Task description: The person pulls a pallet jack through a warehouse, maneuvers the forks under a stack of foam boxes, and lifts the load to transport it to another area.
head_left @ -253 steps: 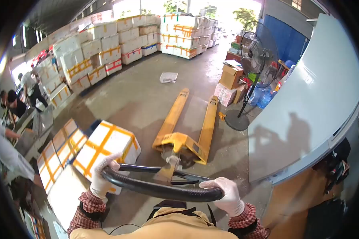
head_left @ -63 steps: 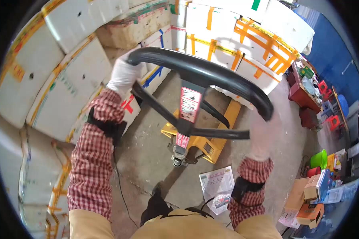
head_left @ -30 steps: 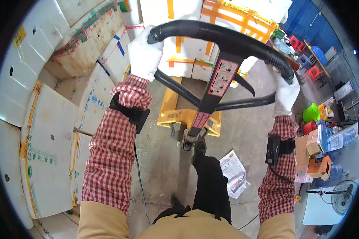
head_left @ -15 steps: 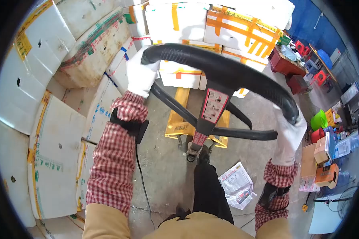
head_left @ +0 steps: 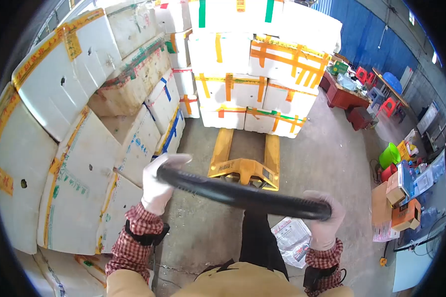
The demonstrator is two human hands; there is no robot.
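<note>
Both my hands wear white gloves and are on the black handle (head_left: 243,197) of a yellow pallet jack (head_left: 245,171). My left hand (head_left: 157,183) is at the handle's left end, with part of the hand sticking out above the bar. My right hand (head_left: 327,222) is closed around the right end. The bar hides some of the fingers. Beyond the handle, the jack's two forks (head_left: 222,143) point toward a stack of white foam boxes (head_left: 228,94) bound with orange, yellow and green tape. The fork tips reach the stack's base.
More taped foam boxes (head_left: 79,183) are piled high along the left. A printed sheet (head_left: 292,240) lies on the floor by my leg. To the right are cardboard boxes (head_left: 406,217), a green bucket (head_left: 389,155), a reddish desk (head_left: 344,94) and red stools (head_left: 388,106).
The handle and both my hands have dropped lower in view, and the handle has tilted so its loop appears edge-on. My view has lifted, showing more of the box stack.
</note>
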